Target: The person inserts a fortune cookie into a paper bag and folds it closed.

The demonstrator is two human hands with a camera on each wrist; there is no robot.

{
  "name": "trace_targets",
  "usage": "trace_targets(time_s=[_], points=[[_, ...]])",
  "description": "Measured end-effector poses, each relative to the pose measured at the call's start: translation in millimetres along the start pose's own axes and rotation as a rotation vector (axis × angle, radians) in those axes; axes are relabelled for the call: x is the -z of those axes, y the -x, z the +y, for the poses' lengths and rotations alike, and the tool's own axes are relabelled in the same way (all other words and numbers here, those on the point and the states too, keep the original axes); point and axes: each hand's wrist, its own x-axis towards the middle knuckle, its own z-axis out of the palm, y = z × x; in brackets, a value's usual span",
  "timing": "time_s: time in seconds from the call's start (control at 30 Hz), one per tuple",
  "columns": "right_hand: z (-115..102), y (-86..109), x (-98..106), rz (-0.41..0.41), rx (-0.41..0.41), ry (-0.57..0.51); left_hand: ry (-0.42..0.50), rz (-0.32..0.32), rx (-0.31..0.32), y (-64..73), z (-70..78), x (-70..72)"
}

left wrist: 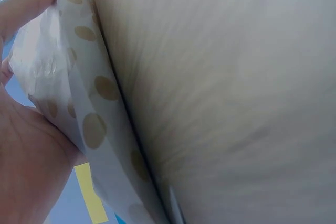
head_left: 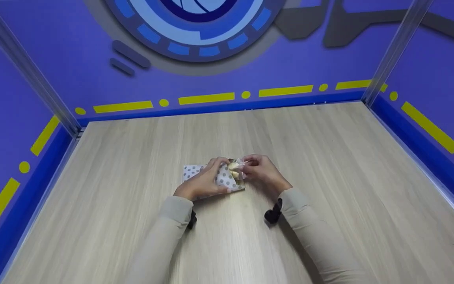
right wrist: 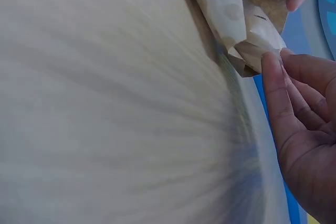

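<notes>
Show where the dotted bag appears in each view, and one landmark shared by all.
Head: the bag, just below centre, in the left hand.
Left wrist: the bag, left half, top edge to bottom edge.
Right wrist: the bag, upper right, open end beside the right hand.
Shared: the table, right of the bag in left wrist, left in right wrist.

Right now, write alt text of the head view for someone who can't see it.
A person's left hand grips a polka-dotted paper bag at a wood-grain table while the right hand pinches a translucent wrapper at the bag's open end. Behind is a purple wall with yellow dashes.
</notes>
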Motion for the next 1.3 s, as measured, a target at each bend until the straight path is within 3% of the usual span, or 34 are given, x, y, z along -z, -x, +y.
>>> trace_targets(time_s=[0.5,0.8,1.0,1.3], points=[[-0.1,-5.1,-11.3,0.051,-0.006,-0.009,-0.002,0.000,0.006,-0.3,-0.8,0.1],[-1.6,-5.2,-17.8,0.023,-0.043,-0.114,0.007,-0.009,-0.003,0.3,0.8,0.2],[-0.5,-4.0,-16.7,0.105,-0.020,-0.026,0.003,-0.011,0.002,-0.4,1.0,0.0],[-2.4,-1.9,-14.9,0.153,-0.055,-0.083,-0.007,-0.001,-0.003,0.5,0.5,0.0]])
